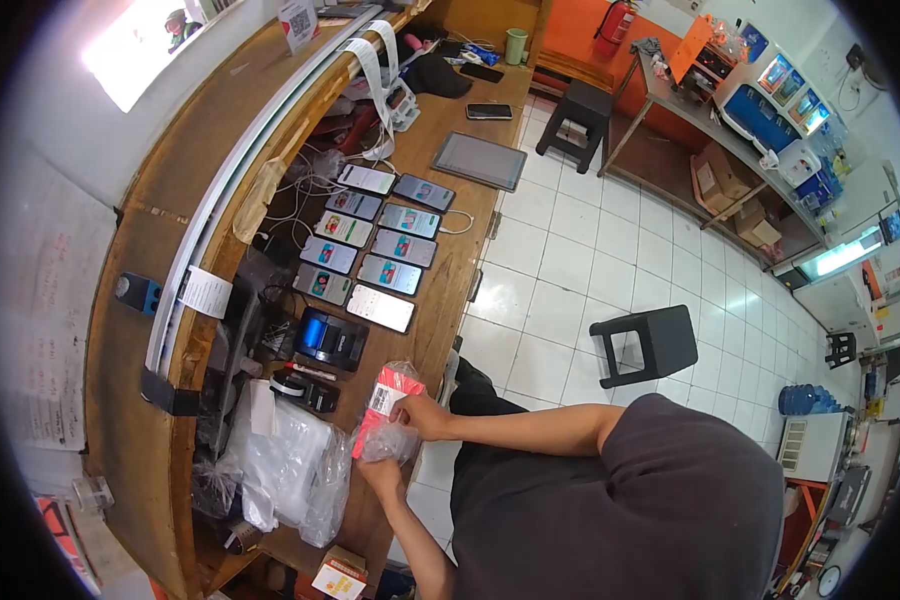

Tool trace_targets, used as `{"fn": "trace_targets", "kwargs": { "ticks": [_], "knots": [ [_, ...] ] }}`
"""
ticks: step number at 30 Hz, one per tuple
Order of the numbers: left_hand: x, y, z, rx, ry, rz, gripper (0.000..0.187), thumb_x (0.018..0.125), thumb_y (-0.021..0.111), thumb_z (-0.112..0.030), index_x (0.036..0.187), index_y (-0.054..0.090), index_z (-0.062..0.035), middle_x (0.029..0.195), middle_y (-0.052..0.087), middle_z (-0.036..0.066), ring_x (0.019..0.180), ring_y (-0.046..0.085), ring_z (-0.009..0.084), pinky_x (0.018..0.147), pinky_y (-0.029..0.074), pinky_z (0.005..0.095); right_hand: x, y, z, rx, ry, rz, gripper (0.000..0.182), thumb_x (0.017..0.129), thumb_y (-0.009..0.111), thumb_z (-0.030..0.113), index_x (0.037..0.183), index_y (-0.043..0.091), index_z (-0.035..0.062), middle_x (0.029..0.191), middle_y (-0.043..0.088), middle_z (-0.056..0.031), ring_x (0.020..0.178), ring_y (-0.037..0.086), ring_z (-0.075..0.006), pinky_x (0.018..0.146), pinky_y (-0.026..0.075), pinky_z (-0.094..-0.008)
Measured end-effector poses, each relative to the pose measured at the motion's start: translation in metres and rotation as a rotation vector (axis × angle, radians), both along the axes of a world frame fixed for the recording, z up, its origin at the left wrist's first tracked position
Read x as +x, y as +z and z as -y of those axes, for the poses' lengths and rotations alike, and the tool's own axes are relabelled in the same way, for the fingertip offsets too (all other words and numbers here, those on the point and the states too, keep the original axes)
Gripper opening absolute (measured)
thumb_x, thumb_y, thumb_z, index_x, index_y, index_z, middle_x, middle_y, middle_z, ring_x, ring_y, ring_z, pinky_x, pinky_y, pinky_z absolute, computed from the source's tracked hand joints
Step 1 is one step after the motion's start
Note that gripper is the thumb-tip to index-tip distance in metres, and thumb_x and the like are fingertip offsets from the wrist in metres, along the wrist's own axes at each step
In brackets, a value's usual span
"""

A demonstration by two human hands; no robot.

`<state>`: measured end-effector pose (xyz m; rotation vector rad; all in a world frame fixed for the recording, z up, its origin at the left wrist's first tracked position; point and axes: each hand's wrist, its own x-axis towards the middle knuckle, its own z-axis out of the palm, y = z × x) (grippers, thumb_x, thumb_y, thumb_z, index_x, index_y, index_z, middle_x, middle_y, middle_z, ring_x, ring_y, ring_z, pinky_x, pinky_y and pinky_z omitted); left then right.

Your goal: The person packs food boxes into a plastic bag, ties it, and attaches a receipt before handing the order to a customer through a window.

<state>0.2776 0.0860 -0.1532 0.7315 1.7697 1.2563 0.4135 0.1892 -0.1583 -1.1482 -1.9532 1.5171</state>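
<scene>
A pink-red package with a white printed label and clear plastic wrap lies at the counter's front edge. My right hand is closed on its plastic beside the label. Lower down, my left hand grips the package's near end; its fingertips are partly hidden. To the left are clear plastic bags, a black label device and a blue-black printer. Beyond them, several phones lie in two columns with lit screens.
A tablet and another phone lie farther along the wooden counter. A small orange-white box is near the bottom. Black stools stand on the tiled floor. White cables run beside the phones.
</scene>
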Motion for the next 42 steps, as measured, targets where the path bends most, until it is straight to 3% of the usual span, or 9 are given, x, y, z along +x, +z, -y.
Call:
{"fn": "trace_targets", "kwargs": {
  "ticks": [2, 8, 12, 14, 18, 24, 26, 28, 42],
  "knots": [
    [0.001, -0.017, 0.0, -0.091, 0.147, 0.253, 0.039, 0.074, 0.061, 0.016, 0.11, 0.059, 0.0017, 0.104, 0.064, 0.009, 0.091, 0.065, 0.0208, 0.075, 0.055, 0.033, 0.004, 0.001, -0.005, -0.003, 0.015, 0.039, 0.029, 0.065, 0.063, -0.002, 0.093, 0.07, -0.0009, 0.078, 0.069, -0.0155, 0.072, 0.068, -0.0229, 0.066, 0.053, -0.0338],
    [0.025, -0.011, -0.006, 0.076, 0.326, 0.41, 0.042, 0.073, 0.06, 0.018, 0.112, 0.056, 0.0021, 0.11, 0.062, 0.01, 0.098, 0.063, 0.0209, 0.076, 0.055, 0.0327, 0.017, 0.006, -0.014, -0.151, 0.083, 0.008, 0.022, 0.067, 0.066, 0.0, 0.088, 0.072, -0.0004, 0.072, 0.069, -0.0115, 0.066, 0.066, -0.0177, 0.061, 0.053, -0.0321],
    [0.038, -0.022, -0.002, 0.116, 0.356, 0.237, 0.041, 0.072, 0.061, 0.016, 0.11, 0.058, 0.0012, 0.108, 0.063, 0.009, 0.097, 0.061, 0.0198, 0.085, 0.051, 0.0332, 0.02, -0.011, -0.01, -0.07, 0.084, -0.003, 0.02, 0.071, 0.066, 0.0, 0.09, 0.072, -0.0016, 0.074, 0.069, -0.01, 0.067, 0.065, -0.0139, 0.063, 0.054, -0.0304],
    [0.041, -0.014, -0.001, 0.084, 0.363, 0.074, 0.039, 0.07, 0.061, 0.016, 0.106, 0.06, -0.0002, 0.105, 0.063, 0.008, 0.097, 0.06, 0.0184, 0.089, 0.048, 0.0331, 0.022, -0.007, -0.012, -0.37, 0.105, -0.047, 0.019, 0.075, 0.064, -0.004, 0.092, 0.071, -0.0026, 0.078, 0.07, -0.0079, 0.07, 0.065, -0.0143, 0.065, 0.055, -0.0304],
    [0.045, -0.016, -0.003, 0.07, 0.532, 0.185, 0.032, 0.071, 0.059, 0.018, 0.098, 0.059, 0.0005, 0.1, 0.063, 0.008, 0.094, 0.061, 0.0179, 0.083, 0.051, 0.031, 0.021, -0.013, -0.014, -0.523, 0.103, -0.099, 0.019, 0.078, 0.066, -0.006, 0.097, 0.07, -0.003, 0.088, 0.07, -0.0067, 0.076, 0.066, -0.0143, 0.07, 0.055, -0.0301],
    [0.049, -0.001, -0.007, 0.278, 0.457, 0.342, 0.027, 0.075, 0.061, 0.016, 0.097, 0.058, 0.0013, 0.1, 0.064, 0.009, 0.089, 0.064, 0.0173, 0.076, 0.053, 0.0289, 0.015, -0.012, -0.009, -0.504, 0.003, -0.089, 0.023, 0.075, 0.07, -0.006, 0.099, 0.07, -0.003, 0.09, 0.07, -0.0066, 0.079, 0.065, -0.0137, 0.072, 0.054, -0.029],
    [0.045, -0.018, -0.002, 0.254, 0.477, 0.267, 0.027, 0.075, 0.061, 0.016, 0.098, 0.059, 0.0018, 0.102, 0.064, 0.009, 0.092, 0.064, 0.0179, 0.078, 0.053, 0.0294, 0.017, -0.022, -0.01, -0.424, 0.042, -0.058, 0.023, 0.077, 0.069, -0.005, 0.1, 0.07, -0.0027, 0.09, 0.07, -0.0071, 0.078, 0.065, -0.0136, 0.071, 0.053, -0.0282],
    [0.043, -0.022, 0.0, 0.226, 0.489, 0.193, 0.027, 0.075, 0.062, 0.016, 0.098, 0.059, 0.0023, 0.104, 0.065, 0.01, 0.094, 0.064, 0.0185, 0.079, 0.053, 0.0299, 0.015, -0.015, -0.012, -0.613, 0.001, -0.099, 0.021, 0.079, 0.066, -0.005, 0.1, 0.069, -0.0034, 0.091, 0.07, -0.0073, 0.077, 0.065, -0.0132, 0.07, 0.052, -0.0275],
    [0.047, -0.02, -0.007, 0.221, 0.537, 0.363, 0.023, 0.075, 0.065, 0.012, 0.095, 0.059, 0.0, 0.09, 0.064, 0.006, 0.082, 0.063, 0.0136, 0.067, 0.053, 0.0257, 0.014, -0.006, -0.021, -0.515, 0.111, 0.0, 0.022, 0.08, 0.063, -0.006, 0.102, 0.068, -0.0043, 0.091, 0.07, -0.008, 0.079, 0.065, -0.0137, 0.072, 0.052, -0.0277]
  ]
}}
